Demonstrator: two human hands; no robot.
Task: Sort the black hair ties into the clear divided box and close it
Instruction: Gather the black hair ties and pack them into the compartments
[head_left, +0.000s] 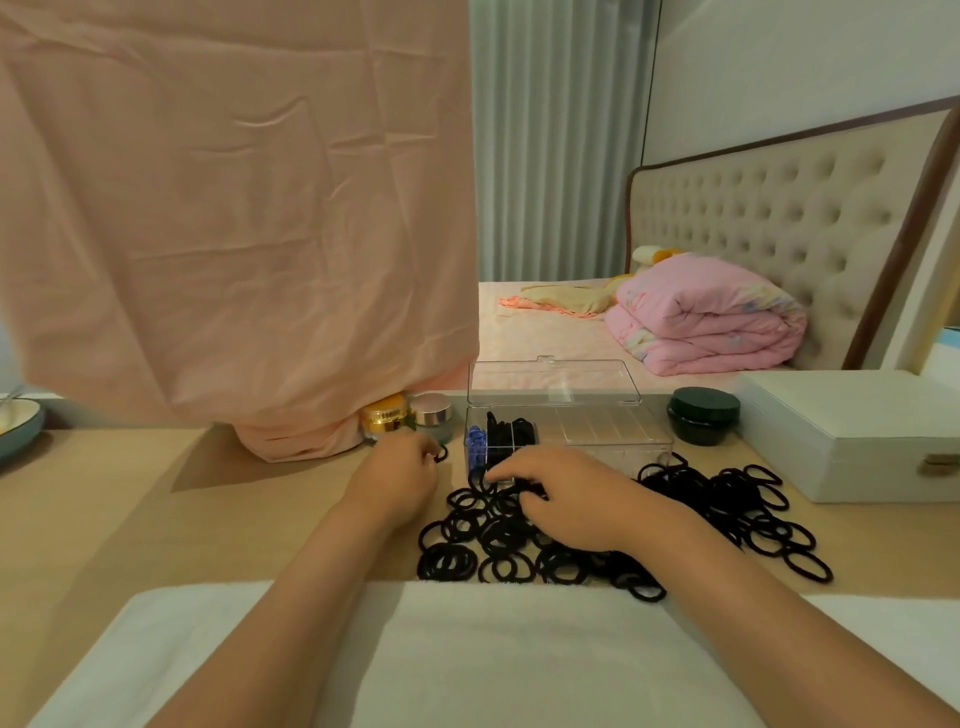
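Observation:
A pile of black hair ties (727, 504) spreads over the wooden table in front of the clear divided box (618, 431). The box stands open, its lid (553, 382) tilted up at the back. Blue ties (475, 441) fill its leftmost compartment and black ties (511, 431) the one beside it; the right compartments look bare. My left hand (397, 480) holds a black hair tie (441, 454) in curled fingers, just left of the box. My right hand (563, 496) rests on the pile in front of the box, fingertips pinching ties.
A pink cloth (234, 208) hangs over something at the back left. A gold jar (384, 415) and a pink-lidded jar (432, 415) stand left of the box, a dark green jar (704, 415) and a white case (857, 431) to its right. A white towel (493, 649) lies near me.

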